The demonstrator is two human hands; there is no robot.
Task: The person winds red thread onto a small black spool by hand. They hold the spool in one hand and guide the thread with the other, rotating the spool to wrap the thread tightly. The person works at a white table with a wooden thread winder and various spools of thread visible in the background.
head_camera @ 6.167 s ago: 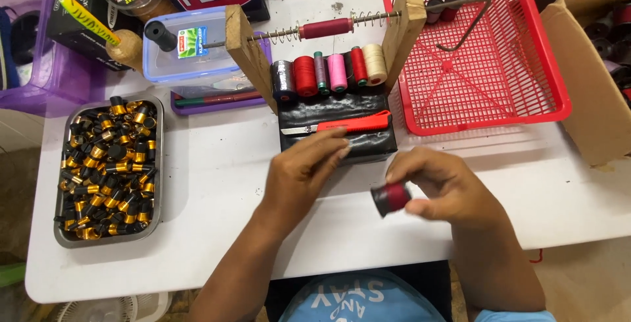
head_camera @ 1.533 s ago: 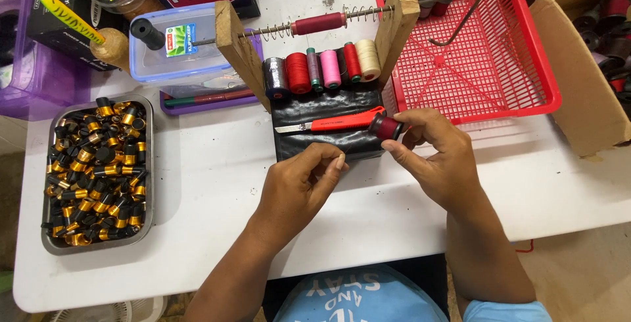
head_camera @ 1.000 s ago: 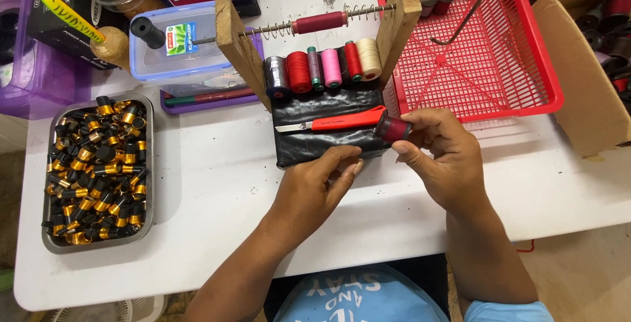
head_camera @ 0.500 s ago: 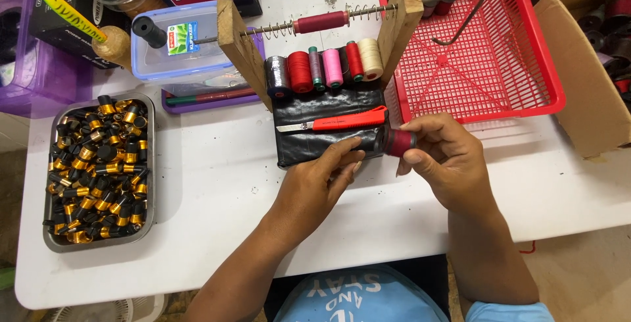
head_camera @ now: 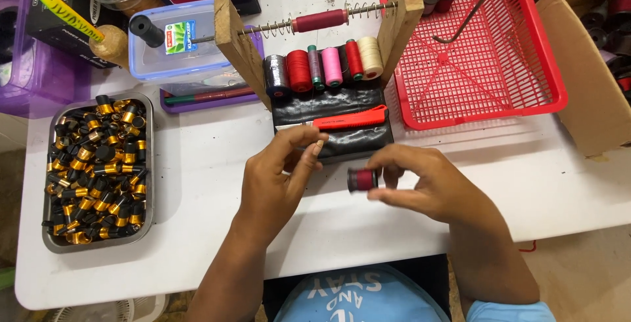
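- The big white table [head_camera: 197, 230] holds everything here.
- A red plastic basket [head_camera: 513, 72] sits at the far right of the table. Just beside it, at the edge of the picture, is a brown cardboard box [head_camera: 591, 98].
- A metal tray [head_camera: 150, 164] sits on the left, full of small black and gold parts [head_camera: 92, 164].
- A wooden frame [head_camera: 236, 49] stands at the back, with a thin metal rod [head_camera: 368, 10] across it. A dark red spool [head_camera: 320, 21] is on the rod.
- Under the rod is a row of thread spools [head_camera: 325, 66] — black, red, green, pink and cream.
- A black pouch [head_camera: 348, 139] lies in front of the spools, and a red cutter [head_camera: 348, 119] rests on top of it.
- The right hand [head_camera: 434, 187] holds a small spool [head_camera: 362, 179] wrapped in dark red thread. The fingers pinch it tight, just above the table, near the front of the black pouch.
- The left hand [head_camera: 276, 177] is near the small spool but not touching it. Its thumb and fingertips are pressed together — I cannot tell what, if anything, is between them.
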